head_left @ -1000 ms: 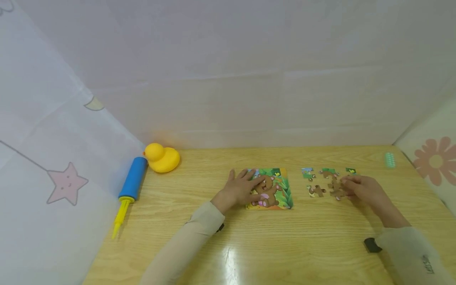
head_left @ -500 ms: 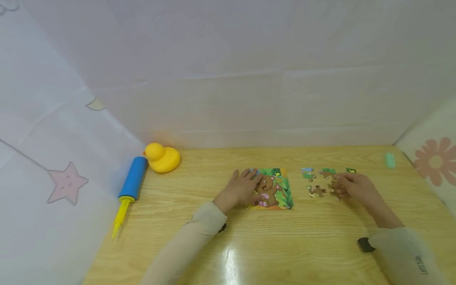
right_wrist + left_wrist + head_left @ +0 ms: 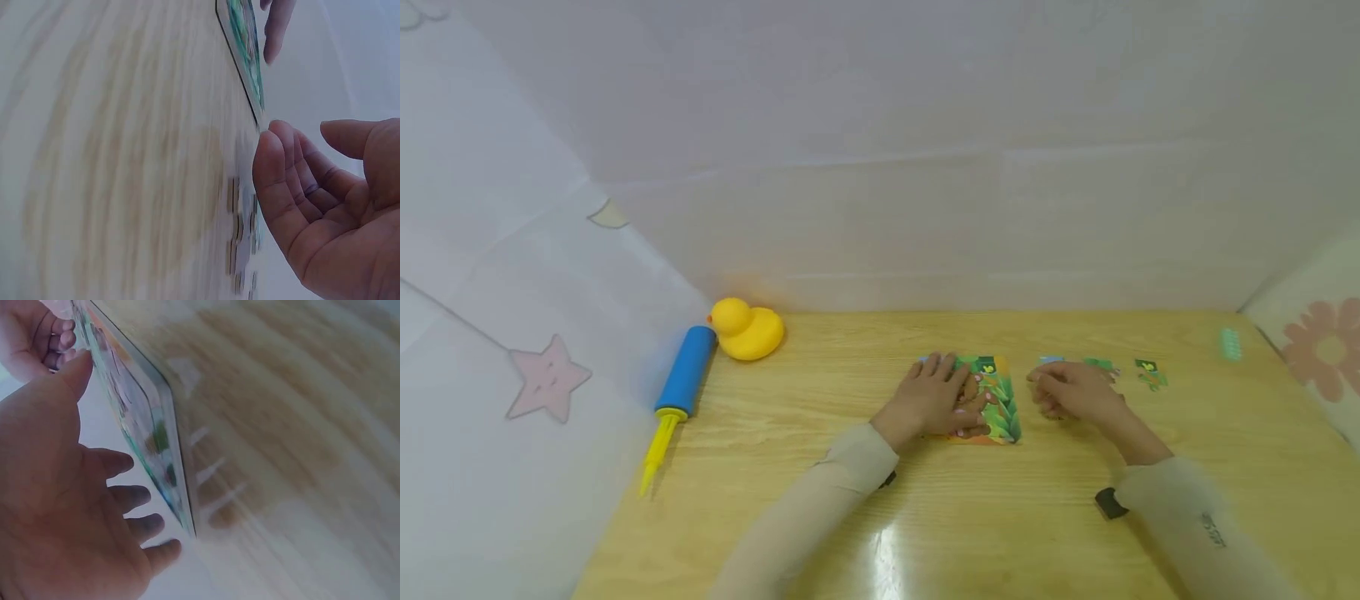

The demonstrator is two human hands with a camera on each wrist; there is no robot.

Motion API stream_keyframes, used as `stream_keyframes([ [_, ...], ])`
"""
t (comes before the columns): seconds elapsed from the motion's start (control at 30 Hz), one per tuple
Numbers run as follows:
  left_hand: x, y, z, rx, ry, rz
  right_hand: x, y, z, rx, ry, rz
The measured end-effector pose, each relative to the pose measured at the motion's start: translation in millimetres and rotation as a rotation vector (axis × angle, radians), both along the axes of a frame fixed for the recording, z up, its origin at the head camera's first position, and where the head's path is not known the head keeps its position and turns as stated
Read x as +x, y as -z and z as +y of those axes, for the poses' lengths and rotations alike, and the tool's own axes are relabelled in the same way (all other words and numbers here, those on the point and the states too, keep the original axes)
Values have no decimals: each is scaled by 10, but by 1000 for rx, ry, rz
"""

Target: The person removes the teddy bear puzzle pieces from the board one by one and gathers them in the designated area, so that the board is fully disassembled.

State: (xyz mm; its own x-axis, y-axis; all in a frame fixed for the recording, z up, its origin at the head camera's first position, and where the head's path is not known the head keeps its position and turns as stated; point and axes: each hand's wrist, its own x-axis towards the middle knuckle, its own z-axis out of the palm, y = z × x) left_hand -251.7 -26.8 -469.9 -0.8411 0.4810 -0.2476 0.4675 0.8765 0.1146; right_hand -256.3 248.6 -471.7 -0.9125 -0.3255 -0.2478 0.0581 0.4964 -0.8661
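My left hand point(image 3: 928, 400) lies with spread fingers over the bear jigsaw puzzle point(image 3: 1006, 412), covering its left part. In the left wrist view the fingers of that hand point(image 3: 69, 494) reach along the puzzle's face point(image 3: 156, 434). Just right of the puzzle, my right hand point(image 3: 1078, 392) hovers low over loose jigsaw pieces, hiding several. Its fingers point(image 3: 275, 165) are loosely bent and its thumb stands apart, with nothing seen between them in the right wrist view. The loose pieces point(image 3: 236, 237) lie flat beneath it. A green piece point(image 3: 1150, 375) shows beyond it, to the right.
A yellow rubber duck point(image 3: 748, 331) sits at the back left, beside a blue and yellow hand pump point(image 3: 687, 375) near the left wall. At the far right back corner is a small pale green object point(image 3: 1231, 343). Cloth walls enclose the wooden table point(image 3: 985, 517).
My right hand has moved left across the loose pieces toward the puzzle. The left hand has slid slightly right over the bear picture. The head view has shifted a little.
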Motion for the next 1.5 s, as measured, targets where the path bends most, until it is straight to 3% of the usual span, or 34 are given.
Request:
stream_keyframes([
  [0.17, -6, -34, 28, -16, -33, -33, -37, -24, -154, -5, -1, -40],
  [0.43, -25, -44, 99, -27, -32, -55, -94, 5, -326, 33, -39, -51],
  [0.63, -12, -51, 130, -54, -73, -26, -101, 52, -415, 57, -49, -59],
  [1.1, -17, -46, 158, -114, -94, -17, -80, 40, -448, 56, -40, -60],
  [1.5, 11, -81, 189, -105, -101, -29, -47, 34, -425, 15, -10, -101],
])
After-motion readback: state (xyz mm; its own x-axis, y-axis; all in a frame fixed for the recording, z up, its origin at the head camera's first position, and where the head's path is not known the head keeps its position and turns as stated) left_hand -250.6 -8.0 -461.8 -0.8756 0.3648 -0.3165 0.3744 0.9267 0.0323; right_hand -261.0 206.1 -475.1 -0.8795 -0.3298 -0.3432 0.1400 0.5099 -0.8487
